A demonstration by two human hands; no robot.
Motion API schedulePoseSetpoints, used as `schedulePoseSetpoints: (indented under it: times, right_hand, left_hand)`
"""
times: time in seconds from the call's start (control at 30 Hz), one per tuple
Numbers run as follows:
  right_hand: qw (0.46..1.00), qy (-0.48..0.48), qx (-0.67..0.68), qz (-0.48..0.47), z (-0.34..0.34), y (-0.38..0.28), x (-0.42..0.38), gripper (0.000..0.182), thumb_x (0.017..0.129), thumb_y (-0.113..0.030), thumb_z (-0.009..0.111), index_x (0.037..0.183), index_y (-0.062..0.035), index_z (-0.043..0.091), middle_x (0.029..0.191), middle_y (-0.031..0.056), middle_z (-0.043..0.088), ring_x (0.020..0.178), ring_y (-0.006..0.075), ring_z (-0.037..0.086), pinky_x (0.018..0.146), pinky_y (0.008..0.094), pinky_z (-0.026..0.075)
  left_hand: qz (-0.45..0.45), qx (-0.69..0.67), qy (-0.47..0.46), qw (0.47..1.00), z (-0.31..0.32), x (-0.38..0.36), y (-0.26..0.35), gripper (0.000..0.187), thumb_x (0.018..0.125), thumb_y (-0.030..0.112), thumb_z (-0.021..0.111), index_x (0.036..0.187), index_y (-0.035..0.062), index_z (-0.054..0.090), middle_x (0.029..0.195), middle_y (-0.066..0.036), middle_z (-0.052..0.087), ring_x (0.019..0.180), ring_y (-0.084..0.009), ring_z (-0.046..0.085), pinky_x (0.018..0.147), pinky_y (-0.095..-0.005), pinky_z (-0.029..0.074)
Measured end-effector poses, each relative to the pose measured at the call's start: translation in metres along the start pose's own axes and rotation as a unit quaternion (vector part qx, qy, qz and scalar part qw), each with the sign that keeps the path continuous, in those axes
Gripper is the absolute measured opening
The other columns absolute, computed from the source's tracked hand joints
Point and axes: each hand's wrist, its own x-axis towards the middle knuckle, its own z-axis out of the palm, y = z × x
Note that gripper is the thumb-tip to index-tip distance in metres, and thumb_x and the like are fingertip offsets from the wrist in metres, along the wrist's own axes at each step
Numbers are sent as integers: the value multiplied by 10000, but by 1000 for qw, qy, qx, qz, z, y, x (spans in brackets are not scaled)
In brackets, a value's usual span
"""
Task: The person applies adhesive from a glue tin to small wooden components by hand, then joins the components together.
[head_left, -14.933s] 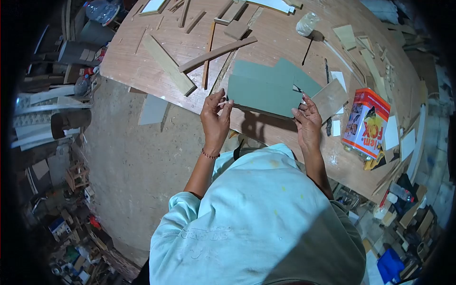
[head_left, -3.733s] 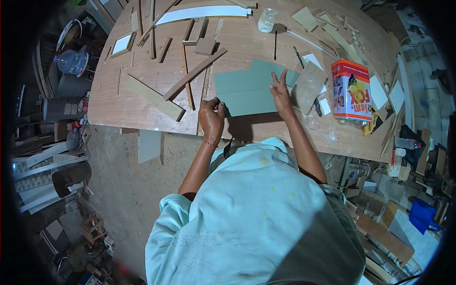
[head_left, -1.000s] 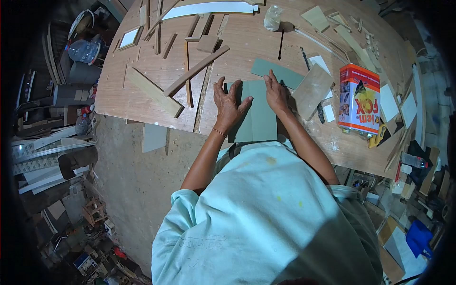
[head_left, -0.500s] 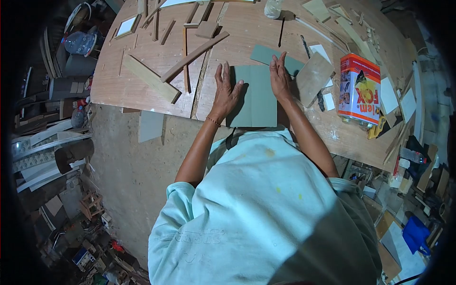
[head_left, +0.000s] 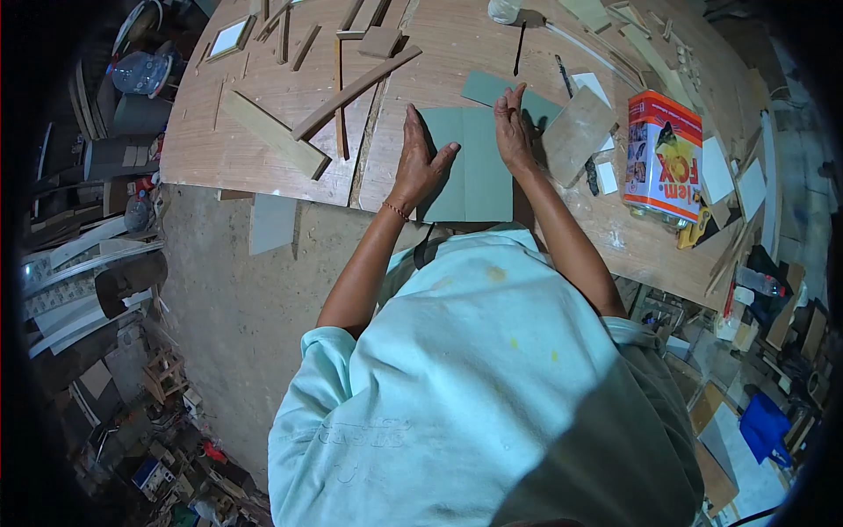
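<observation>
A dull green, flat rectangular panel (head_left: 479,189) with a crease-like line down its length lies at the table's front edge, close to my body. Along its left edge stands my left hand (head_left: 420,165), fingers straight and the thumb reaching over the panel. My right hand (head_left: 514,132) is on edge at the upper right side of the panel, its fingers extended. Neither hand is closed round anything. Behind the panel lies a second green piece (head_left: 488,86), partly covered by the panel and my right hand.
Right of my hands are a thin brownish board (head_left: 578,133), small white pieces (head_left: 606,178) and a red and white glue can (head_left: 663,162). Wooden strips (head_left: 360,92) and a small frame (head_left: 231,39) lie to the left. A jar (head_left: 504,10) stands at the back.
The view has shifted slightly, so the table appears higher. My left hand has turned a little more upright, with its thumb further over the panel. My right hand has moved slightly left.
</observation>
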Motion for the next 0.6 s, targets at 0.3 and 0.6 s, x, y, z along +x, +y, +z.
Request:
schedulePoseSetpoints:
  times: [0.3,0.6]
  right_hand:
    - [953,155,-226,-126,2,0,-3,772,862,-521,318,1344,23,59,1354,259,208,1264,382,188,1017,490,164]
    - [889,102,-438,-84,10,-8,-5,761,839,-509,374,1356,-24,95,1372,145,257,1293,337,113,953,640,61]
  left_hand:
    - [-47,141,56,987,6,-6,12,883,762,393,592,1345,-17,72,1349,-315,127,1282,-422,66,985,-591,97]
    - [61,308,-39,949,-1,-34,27,639,775,381,562,1292,82,335,1373,-110,245,1277,-260,219,950,-636,53]
